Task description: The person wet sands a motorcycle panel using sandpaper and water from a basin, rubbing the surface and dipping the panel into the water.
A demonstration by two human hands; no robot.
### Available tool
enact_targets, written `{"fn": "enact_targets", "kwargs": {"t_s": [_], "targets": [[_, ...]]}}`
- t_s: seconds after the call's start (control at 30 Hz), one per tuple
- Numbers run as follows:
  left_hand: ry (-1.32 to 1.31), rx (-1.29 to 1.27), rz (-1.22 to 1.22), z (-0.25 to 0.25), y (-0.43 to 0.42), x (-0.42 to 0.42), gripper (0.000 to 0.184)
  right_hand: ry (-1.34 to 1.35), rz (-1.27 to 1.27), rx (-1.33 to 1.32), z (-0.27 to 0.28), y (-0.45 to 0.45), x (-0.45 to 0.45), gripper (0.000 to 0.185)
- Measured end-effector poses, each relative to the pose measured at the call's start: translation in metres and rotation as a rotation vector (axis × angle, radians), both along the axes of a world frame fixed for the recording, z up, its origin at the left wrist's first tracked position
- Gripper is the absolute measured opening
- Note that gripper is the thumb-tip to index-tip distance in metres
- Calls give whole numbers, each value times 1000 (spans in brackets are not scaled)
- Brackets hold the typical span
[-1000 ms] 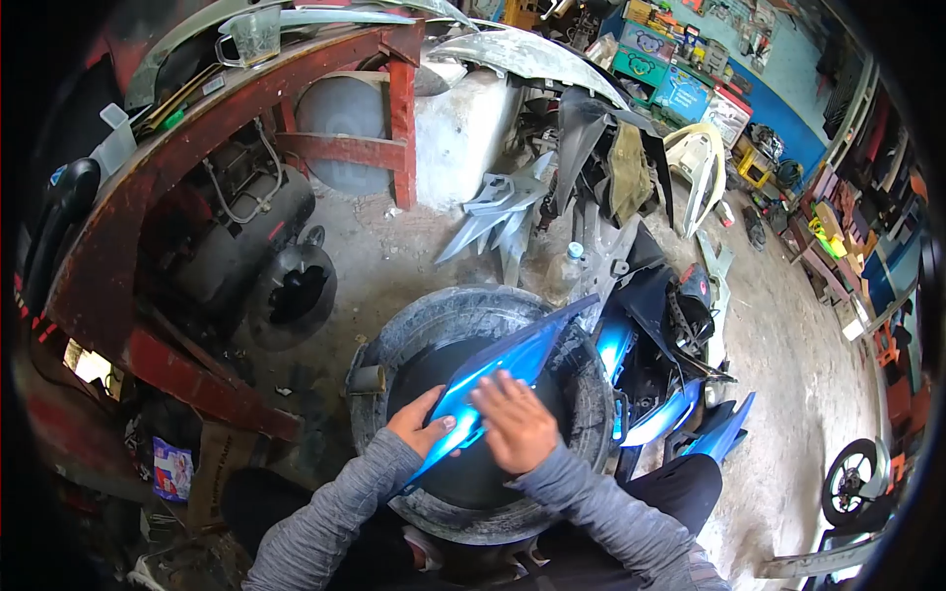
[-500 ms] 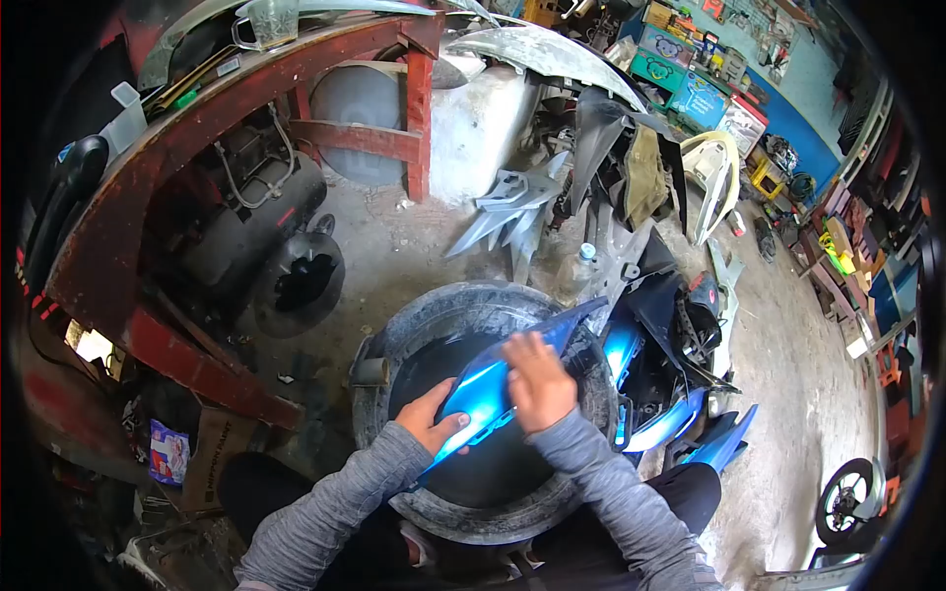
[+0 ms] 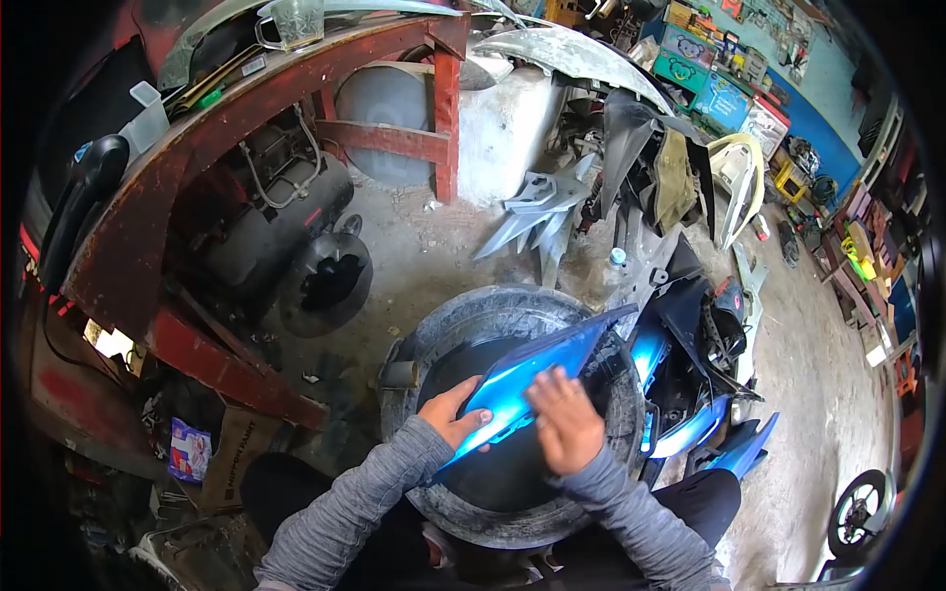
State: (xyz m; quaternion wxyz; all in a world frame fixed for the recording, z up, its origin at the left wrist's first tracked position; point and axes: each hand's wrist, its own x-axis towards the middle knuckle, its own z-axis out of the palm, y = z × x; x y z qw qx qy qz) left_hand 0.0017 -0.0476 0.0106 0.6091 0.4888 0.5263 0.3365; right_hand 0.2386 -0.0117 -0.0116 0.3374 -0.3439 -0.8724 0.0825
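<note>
A glossy blue motorcycle fairing panel [image 3: 522, 379] is held at a slant over a large dark tub [image 3: 414, 507]. My left hand [image 3: 455, 414] grips its near left edge, thumb on top and fingers beneath. My right hand [image 3: 569, 422] lies over the panel's right side with fingers stretched out and slightly blurred. Whether anything is under those fingers is hidden. Dark water [image 3: 493, 483] shows inside the tub below the panel.
More blue fairing parts [image 3: 690, 428] lie on the floor right of the tub, near a clear bottle [image 3: 613, 276]. Silver panels [image 3: 542, 212] lie ahead. A red wooden bench [image 3: 384, 141] stands at left over a dark tank [image 3: 276, 222]. A wheel [image 3: 855, 514] sits far right.
My right hand has slid down and toward the panel's right edge. My left hand keeps its hold. The whole view has shifted slightly, with everything appearing farther right.
</note>
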Motion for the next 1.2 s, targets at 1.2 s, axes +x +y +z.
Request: {"fn": "enact_targets", "kwargs": {"t_s": [1.2], "targets": [[-59, -2, -19, -1, 0, -1, 56, -39, 89, -27, 11, -2, -5, 40]]}}
